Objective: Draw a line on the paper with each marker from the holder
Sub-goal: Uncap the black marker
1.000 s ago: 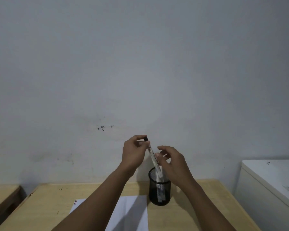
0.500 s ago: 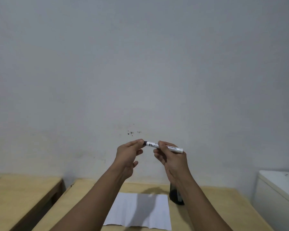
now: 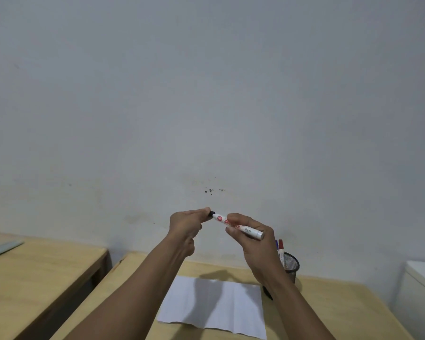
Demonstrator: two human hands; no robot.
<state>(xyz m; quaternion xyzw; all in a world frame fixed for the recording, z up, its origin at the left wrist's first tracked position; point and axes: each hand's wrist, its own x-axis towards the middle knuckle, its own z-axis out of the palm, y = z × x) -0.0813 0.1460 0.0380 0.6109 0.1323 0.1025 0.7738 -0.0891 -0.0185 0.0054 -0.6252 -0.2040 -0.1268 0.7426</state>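
Note:
I hold a white marker (image 3: 245,229) with a black cap up in front of the wall, tilted down to the right. My right hand (image 3: 253,239) grips its barrel. My left hand (image 3: 185,225) pinches the black cap (image 3: 211,214) at its left end. Below lies a white sheet of paper (image 3: 216,305) on the wooden table (image 3: 329,310). The black mesh holder (image 3: 291,265) stands right of the paper, partly behind my right wrist, with a blue and a red marker (image 3: 281,249) sticking out.
A second wooden table (image 3: 39,263) stands to the left across a narrow gap, with a pale flat object (image 3: 0,249) on it. A white cabinet (image 3: 422,288) is at the right edge. A small dark object (image 3: 267,292) lies by the paper near my right forearm.
The marker came out of the holder and was turned from upright to nearly level, both hands holding it. My view swung left, so the holder now shows right of my wrist.

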